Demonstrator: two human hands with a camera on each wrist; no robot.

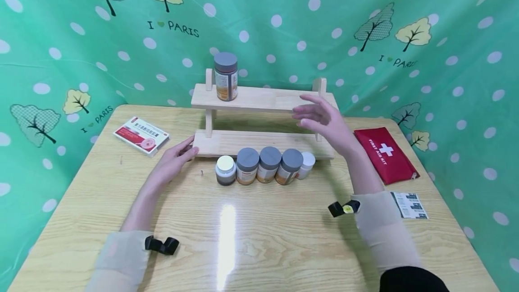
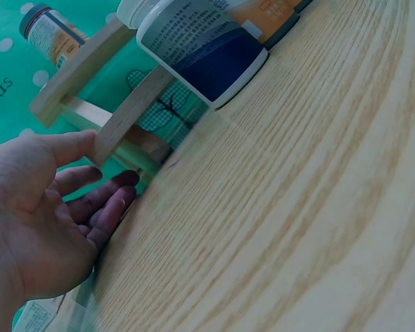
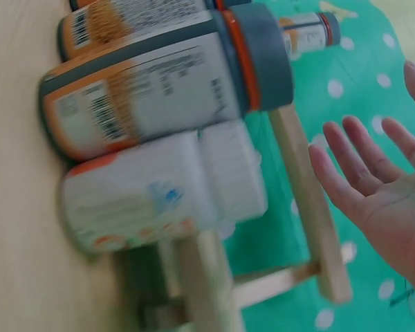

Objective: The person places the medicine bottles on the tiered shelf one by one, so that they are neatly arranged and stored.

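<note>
A two-tier wooden rack (image 1: 263,142) stands at the back of the table. My left hand (image 1: 173,162) is at its lower left end; in the left wrist view the thumb (image 2: 76,146) lies against the end of the lower board and the other fingers curl loosely below. My right hand (image 1: 320,118) hovers by the right end of the upper shelf, fingers spread and holding nothing. One grey-capped bottle (image 1: 225,78) stands on the upper shelf at the left. In front of the rack stand a white-capped dark-labelled bottle (image 1: 225,171), several grey-capped bottles (image 1: 268,164) and a small white bottle (image 1: 306,166).
A red and white medicine box (image 1: 142,135) lies at the left. On the right are a red first aid pouch (image 1: 386,154) and a blister pack (image 1: 409,205). A green patterned cloth (image 1: 275,21) hangs behind and beside the table (image 1: 267,242).
</note>
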